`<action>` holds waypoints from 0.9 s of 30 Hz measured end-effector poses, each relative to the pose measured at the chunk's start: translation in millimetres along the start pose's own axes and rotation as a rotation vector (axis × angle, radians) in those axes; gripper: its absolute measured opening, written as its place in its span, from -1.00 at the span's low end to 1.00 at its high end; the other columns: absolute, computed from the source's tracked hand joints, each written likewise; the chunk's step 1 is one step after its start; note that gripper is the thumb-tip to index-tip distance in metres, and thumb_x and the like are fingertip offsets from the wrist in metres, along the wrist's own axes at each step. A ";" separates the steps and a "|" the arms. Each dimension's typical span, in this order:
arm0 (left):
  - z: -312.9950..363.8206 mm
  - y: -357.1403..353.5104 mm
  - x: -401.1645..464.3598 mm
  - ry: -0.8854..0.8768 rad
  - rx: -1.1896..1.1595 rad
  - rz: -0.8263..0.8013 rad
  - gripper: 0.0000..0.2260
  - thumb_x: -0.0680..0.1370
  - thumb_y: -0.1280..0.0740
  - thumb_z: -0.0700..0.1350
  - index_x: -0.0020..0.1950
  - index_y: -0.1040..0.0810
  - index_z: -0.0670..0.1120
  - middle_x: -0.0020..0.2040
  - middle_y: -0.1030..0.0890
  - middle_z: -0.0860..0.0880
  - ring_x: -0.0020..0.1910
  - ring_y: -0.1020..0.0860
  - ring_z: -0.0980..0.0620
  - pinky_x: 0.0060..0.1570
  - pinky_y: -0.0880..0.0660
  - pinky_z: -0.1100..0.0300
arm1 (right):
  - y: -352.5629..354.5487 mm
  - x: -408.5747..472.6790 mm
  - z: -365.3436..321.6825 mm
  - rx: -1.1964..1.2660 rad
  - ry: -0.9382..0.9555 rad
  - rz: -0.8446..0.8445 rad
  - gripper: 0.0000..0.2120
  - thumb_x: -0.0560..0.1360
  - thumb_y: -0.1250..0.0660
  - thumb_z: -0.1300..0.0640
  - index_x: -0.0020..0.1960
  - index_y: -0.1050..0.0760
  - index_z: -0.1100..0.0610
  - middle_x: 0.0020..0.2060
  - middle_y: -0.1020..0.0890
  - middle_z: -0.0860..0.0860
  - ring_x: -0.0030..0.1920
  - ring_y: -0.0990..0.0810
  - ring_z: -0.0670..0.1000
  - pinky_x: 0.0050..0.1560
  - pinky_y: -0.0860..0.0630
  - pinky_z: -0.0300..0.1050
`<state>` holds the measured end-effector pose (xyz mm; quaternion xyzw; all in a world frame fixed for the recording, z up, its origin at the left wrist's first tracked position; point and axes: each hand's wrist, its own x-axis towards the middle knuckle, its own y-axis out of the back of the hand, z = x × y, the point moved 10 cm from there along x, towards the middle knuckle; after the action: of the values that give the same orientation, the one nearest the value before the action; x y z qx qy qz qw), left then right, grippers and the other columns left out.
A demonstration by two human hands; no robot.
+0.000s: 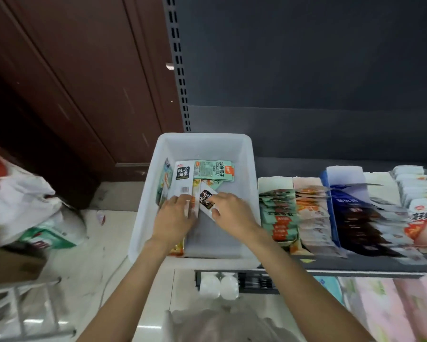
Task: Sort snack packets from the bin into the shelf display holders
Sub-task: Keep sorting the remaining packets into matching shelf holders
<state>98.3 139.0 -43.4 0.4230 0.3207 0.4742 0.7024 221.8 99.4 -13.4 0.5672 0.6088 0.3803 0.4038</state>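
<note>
A white plastic bin (250, 174) stands on the shelf's left end with several snack packets inside. A white packet with a black label (182, 177) and a mint-green packet (213, 170) lie toward the bin's back. My left hand (175, 218) lies over a stack of white packets, fingers curled over them. My right hand (232, 211) pinches a small white packet with a black label (206, 199). To the right, display holders (340, 208) hold rows of green, orange, dark blue and white packets.
The dark shelf front edge (355, 269) runs below the holders. Pink and white packs (392, 307) fill the shelf below. White bags (22, 201) and a cardboard box (12, 267) sit on the floor at left, by a brown wooden door (84, 82).
</note>
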 end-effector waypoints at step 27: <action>32.9 6.4 14.2 -0.158 -0.236 -0.198 -0.62 0.45 -0.46 -0.06 0.24 -0.52 -0.04 0.00 -0.66 -0.02 -0.10 -0.60 0.07 -0.06 -0.49 0.26 | 8.9 3.9 16.6 0.341 -0.091 0.004 -0.49 0.50 -0.37 0.11 0.39 -0.30 0.01 0.23 -0.53 0.05 0.14 -0.53 0.06 0.14 -0.46 -0.03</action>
<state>128.7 144.0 -24.0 0.3400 0.2469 0.4021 0.8135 240.4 104.0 -11.8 0.6454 0.6444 0.2461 0.3280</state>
